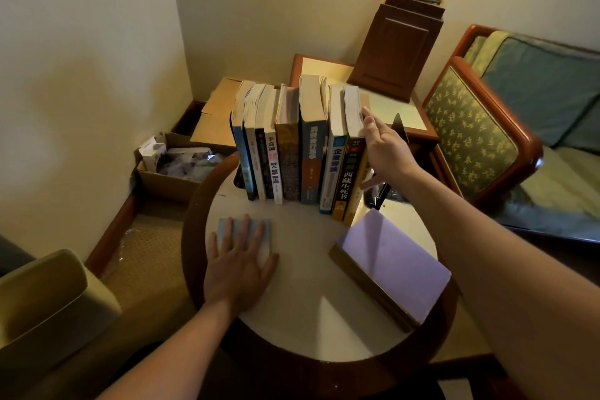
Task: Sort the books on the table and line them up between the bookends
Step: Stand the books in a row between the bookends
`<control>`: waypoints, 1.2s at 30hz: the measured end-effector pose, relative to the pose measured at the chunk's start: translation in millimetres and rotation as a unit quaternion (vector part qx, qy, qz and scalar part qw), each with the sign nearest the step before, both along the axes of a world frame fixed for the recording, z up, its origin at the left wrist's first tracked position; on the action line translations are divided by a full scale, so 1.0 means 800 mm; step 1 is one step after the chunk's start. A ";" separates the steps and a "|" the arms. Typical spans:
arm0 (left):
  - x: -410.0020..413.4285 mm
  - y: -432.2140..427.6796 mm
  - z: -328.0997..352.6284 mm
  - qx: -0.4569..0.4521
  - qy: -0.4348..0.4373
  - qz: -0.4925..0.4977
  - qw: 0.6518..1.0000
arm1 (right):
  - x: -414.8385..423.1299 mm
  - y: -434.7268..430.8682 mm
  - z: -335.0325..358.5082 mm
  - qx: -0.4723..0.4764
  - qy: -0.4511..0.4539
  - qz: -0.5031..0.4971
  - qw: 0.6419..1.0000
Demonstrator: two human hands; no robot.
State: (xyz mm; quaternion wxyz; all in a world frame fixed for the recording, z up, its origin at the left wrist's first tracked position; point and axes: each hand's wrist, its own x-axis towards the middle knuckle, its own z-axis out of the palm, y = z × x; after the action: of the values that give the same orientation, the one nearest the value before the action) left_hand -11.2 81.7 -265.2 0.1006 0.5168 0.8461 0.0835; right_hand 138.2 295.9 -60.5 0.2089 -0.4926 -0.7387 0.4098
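Observation:
Several books (292, 146) stand upright in a row on the round table (311, 328). A black bookend (239, 177) props the row's left end, and a second black bookend (397, 130) stands just right of the row. My right hand (384, 149) lies with straight fingers against the side of the rightmost book (352, 153), thumb low near its base. My left hand (240, 266) rests flat on a small light-blue book (263, 230) lying on the table. A thick book with a purple cover (393, 263) lies flat at the right.
An armchair (480, 140) stands at the right, and a wooden lamp base (396, 45) sits on a side table behind the books. Cardboard boxes (168, 169) sit on the floor at the left. Another chair (42, 312) is at the lower left.

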 end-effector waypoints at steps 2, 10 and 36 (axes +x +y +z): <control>0.000 0.000 0.001 0.002 -0.003 -0.001 1.000 | -0.002 -0.002 0.000 -0.010 0.008 -0.002 1.000; -0.001 -0.002 0.001 -0.003 0.001 -0.002 1.000 | 0.030 -0.025 -0.013 0.007 0.027 0.043 0.999; 0.115 0.030 0.022 0.023 -0.154 -0.105 0.982 | 0.194 -0.069 -0.135 0.012 -0.295 0.054 0.954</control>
State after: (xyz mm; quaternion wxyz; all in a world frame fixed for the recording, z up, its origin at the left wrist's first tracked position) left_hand 80.6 105.4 -247.2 0.2263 0.5855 0.7596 0.1703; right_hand 293.0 240.6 -168.7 -0.0350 -0.5482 -0.7978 0.2484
